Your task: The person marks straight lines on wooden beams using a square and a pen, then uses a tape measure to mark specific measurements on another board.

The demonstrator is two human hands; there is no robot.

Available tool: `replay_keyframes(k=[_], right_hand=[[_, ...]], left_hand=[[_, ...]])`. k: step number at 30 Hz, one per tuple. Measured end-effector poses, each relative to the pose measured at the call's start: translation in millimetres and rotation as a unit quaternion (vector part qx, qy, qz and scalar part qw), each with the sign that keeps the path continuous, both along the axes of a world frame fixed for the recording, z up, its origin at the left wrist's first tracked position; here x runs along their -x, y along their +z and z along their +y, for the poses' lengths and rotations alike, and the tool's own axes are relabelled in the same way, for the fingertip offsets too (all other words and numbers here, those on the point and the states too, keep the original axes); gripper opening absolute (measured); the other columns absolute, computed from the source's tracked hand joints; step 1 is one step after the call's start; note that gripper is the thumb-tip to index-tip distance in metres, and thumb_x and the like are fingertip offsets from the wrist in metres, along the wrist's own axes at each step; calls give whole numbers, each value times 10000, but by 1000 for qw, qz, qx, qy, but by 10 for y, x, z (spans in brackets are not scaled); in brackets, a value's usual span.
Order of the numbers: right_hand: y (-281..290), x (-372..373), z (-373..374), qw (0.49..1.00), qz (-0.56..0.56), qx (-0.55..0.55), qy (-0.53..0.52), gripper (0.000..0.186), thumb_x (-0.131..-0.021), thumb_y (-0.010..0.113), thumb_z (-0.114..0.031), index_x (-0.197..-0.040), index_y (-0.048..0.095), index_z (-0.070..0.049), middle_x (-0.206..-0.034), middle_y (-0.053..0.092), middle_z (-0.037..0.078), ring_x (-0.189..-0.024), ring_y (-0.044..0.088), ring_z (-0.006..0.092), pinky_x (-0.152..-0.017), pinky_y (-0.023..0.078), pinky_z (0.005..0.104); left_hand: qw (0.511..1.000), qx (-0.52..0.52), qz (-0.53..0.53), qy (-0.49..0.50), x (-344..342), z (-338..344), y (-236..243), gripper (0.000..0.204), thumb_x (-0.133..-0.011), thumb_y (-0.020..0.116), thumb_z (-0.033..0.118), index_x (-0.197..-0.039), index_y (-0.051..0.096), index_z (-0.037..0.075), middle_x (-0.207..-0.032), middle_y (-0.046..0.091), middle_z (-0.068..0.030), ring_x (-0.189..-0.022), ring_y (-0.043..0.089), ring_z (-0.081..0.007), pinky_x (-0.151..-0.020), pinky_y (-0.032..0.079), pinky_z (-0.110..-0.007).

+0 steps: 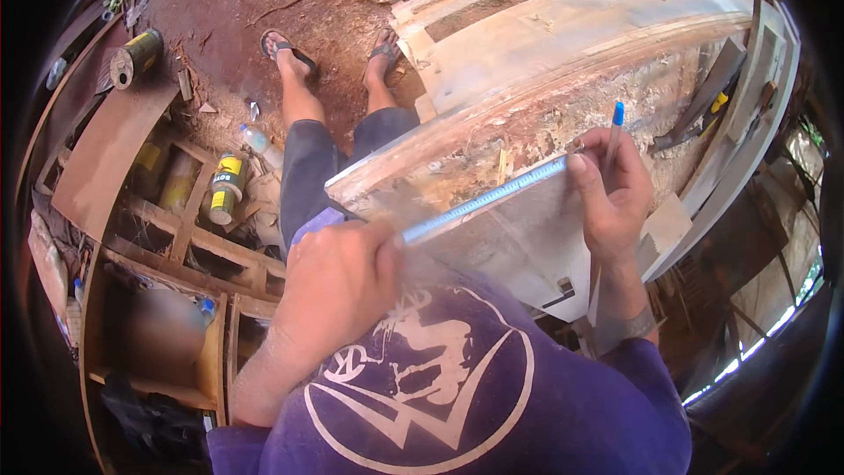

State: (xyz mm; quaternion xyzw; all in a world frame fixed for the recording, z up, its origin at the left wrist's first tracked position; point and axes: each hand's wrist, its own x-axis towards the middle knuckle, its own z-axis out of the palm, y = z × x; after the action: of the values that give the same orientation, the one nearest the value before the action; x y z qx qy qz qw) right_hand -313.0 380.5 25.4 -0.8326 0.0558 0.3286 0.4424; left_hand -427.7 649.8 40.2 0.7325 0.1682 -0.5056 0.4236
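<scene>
A blue-white tape measure blade [488, 208] stretches taut and slanting between my two hands. My left hand [343, 264], slightly blurred, is closed on its nearer end in front of my shirt. My right hand [615, 189] pinches the far end between thumb and fingers, over the bench. In that same hand a pen [614, 136] with a blue cap stands upright between the fingers. Under the blade, a pale board [527, 255] lies along the near side of a worn wooden bench [475, 158]. Whether the tape's case is inside my left hand is hidden.
Long wooden boards [563, 31] and a slatted frame lie across the bench's far side. A dark tool with a yellow patch [716, 104] rests at right. On the left stands an open wooden frame [167, 251] with cans [227, 180] and a bottle [259, 142]. Wood scraps litter the dirt floor [237, 0].
</scene>
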Motion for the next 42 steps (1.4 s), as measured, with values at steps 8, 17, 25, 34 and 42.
replay_keyframes(k=[8,17,25,34,42], right_hand=[[69,-192,80,995,98,1,-26,164,-997,700,-101,-1085,618,11,-850,554,-36,-775,480,36,-690,381,211],[39,-629,28,945,320,12,-64,182,-947,719,-195,-992,637,-38,-785,539,-70,-637,432,6,-563,294,196],[1,-731,69,927,366,85,-3,116,-936,697,-159,-888,652,-64,-723,520,-97,-603,407,-5,-529,272,208],[-30,-805,87,921,376,100,31,121,-917,713,-134,-856,641,-58,-713,529,-81,-628,428,10,-557,299,224],[-54,-858,36,921,368,107,73,178,-918,747,-112,-820,607,-62,-695,506,-79,-629,421,21,-561,296,236]], left_hand=[[999,20,31,12,28,11,-38,215,-980,623,190,-877,720,28,-836,701,-228,-836,679,-447,-767,523,-536],[997,64,49,8,-93,92,-184,227,-973,626,201,-877,706,11,-807,687,-249,-827,678,-456,-776,521,-544],[988,128,80,-27,-126,178,-339,228,-965,630,211,-932,746,17,-823,686,-282,-863,684,-467,-818,524,-554],[981,153,112,-34,-157,166,-390,233,-970,616,205,-930,746,16,-832,688,-280,-886,678,-472,-843,520,-554],[982,163,90,-25,-135,159,-414,225,-970,620,200,-912,746,22,-847,691,-279,-886,673,-475,-833,510,-562]])
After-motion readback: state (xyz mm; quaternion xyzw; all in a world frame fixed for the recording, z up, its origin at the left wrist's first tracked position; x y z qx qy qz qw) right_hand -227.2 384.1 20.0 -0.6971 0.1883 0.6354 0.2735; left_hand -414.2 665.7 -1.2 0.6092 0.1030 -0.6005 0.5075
